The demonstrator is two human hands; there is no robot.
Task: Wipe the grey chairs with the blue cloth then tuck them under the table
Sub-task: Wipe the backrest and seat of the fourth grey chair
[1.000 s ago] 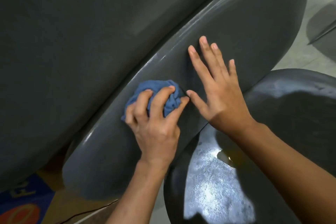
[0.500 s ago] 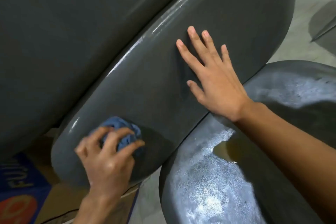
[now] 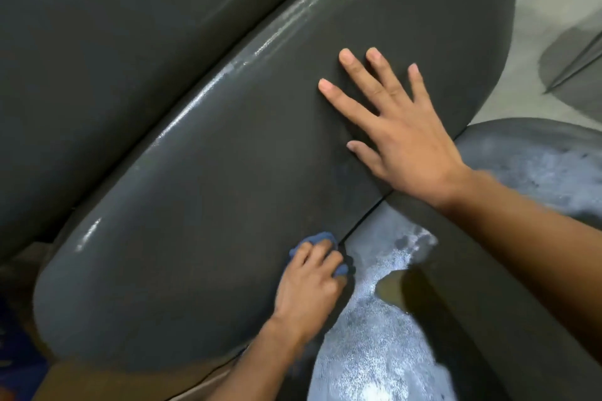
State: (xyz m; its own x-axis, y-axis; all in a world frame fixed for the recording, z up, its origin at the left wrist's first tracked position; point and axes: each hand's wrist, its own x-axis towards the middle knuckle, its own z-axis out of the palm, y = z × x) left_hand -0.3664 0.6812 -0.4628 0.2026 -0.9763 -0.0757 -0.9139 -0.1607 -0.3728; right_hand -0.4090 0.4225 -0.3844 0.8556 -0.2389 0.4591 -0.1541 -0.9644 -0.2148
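The blue cloth (image 3: 321,252) is bunched under my left hand (image 3: 309,286), my fingers curled over it and pressing it against the grey chair back (image 3: 228,189) right at its lower edge, where the back meets the seat (image 3: 374,335). Only a small fold of blue shows past my knuckles. Half a second ago this hand was further toward the back's lower left corner, and 1 second ago it sat higher, close beside my other hand; now it has swung across to the seam by the seat.

My right hand (image 3: 400,137) lies flat on the chair back nearer its upper right end, fingers spread wide, palm down, holding nothing. It has kept that same spot across all 3 moments, though my 2 hands are now well apart.

The seat shines pale where light strikes it. The back's upper edge (image 3: 277,39) gleams in a thin streak. Behind it rises a large dark grey surface (image 3: 114,42). A brown cardboard edge (image 3: 130,381) shows below the back's lower left corner, and pale floor (image 3: 547,26) at the upper right
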